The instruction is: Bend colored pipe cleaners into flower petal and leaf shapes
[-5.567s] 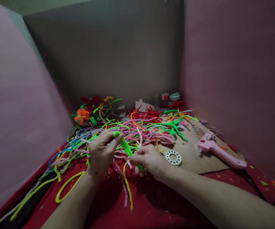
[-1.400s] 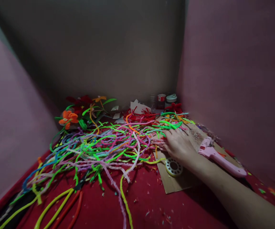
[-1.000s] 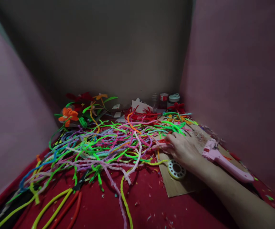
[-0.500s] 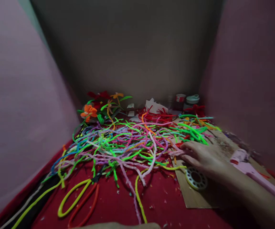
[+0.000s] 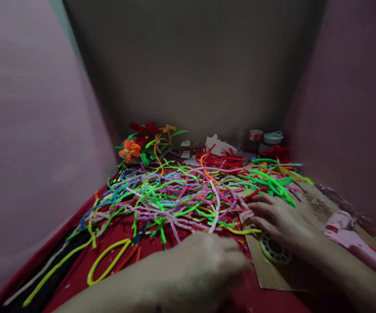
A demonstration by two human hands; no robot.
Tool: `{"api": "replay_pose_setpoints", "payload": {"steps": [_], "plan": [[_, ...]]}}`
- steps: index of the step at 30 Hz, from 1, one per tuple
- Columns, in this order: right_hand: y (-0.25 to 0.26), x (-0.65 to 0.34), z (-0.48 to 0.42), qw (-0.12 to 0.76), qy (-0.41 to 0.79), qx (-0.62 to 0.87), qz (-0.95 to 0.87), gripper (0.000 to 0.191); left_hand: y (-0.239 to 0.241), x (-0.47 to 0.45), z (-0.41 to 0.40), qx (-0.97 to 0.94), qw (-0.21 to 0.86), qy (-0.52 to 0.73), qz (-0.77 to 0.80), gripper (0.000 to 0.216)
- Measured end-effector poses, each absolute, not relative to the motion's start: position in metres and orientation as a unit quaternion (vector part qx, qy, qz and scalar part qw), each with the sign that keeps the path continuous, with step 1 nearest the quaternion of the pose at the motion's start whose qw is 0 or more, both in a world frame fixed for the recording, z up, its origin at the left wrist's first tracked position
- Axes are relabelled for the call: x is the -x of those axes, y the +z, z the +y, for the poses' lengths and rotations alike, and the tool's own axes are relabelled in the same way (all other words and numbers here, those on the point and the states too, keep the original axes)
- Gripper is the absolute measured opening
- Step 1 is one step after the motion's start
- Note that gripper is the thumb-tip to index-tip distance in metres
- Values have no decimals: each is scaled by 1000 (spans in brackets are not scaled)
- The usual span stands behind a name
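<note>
At the right edge of the pile, my right hand [image 5: 274, 217] rests low with its fingers bent. A pale pink pipe cleaner [image 5: 246, 214] lies at its fingertips, between thumb and fingers. My left hand [image 5: 207, 261] is in the front middle, over the red cloth, its fingers curled downward and smeared by motion; what they hold, if anything, is hidden. Beyond both hands spreads a tangled heap of coloured pipe cleaners [image 5: 175, 195]. Scissors [image 5: 111, 261] with a yellow and an orange handle lie left of my left hand, partly covered by my forearm.
A white ring-shaped spool [image 5: 275, 249] sits on cardboard [image 5: 273, 278] beside my right wrist. Further right lies a pink glue gun [image 5: 347, 237]. Pipe-cleaner flowers [image 5: 131, 150], white paper [image 5: 220, 145] and a jar with a pale lid [image 5: 273, 139] stand at the back. Pink walls flank both sides.
My left hand has come up from the bottom edge into the front middle, covering part of the scissors. My right hand stays by the pink pipe cleaner. The whole view has shifted slightly.
</note>
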State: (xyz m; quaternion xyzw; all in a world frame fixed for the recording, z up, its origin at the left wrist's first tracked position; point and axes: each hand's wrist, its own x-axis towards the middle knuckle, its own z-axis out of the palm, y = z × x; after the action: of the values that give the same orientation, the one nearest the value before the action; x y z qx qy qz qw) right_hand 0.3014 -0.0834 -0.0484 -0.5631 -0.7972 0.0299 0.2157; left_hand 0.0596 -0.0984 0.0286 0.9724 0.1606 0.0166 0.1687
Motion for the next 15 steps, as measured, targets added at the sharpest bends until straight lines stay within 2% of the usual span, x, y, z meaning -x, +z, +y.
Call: {"api": "replay_pose_setpoints", "payload": {"steps": [3, 6, 11, 15], "plan": [[-51, -301, -83, 213, 6, 563, -799, 23, 18, -53, -78, -959, 34, 83, 270, 18], [-52, -300, -84, 206, -8, 559, -803, 23, 2, -46, -56, -931, -58, 73, 353, 17], [-54, -302, -83, 209, -26, 551, -808, 24, -17, -39, -44, -929, -46, 21, 365, 17], [-61, -306, -81, 216, -30, 543, -811, 24, -14, -37, -43, -941, -22, 35, 335, 20]]}}
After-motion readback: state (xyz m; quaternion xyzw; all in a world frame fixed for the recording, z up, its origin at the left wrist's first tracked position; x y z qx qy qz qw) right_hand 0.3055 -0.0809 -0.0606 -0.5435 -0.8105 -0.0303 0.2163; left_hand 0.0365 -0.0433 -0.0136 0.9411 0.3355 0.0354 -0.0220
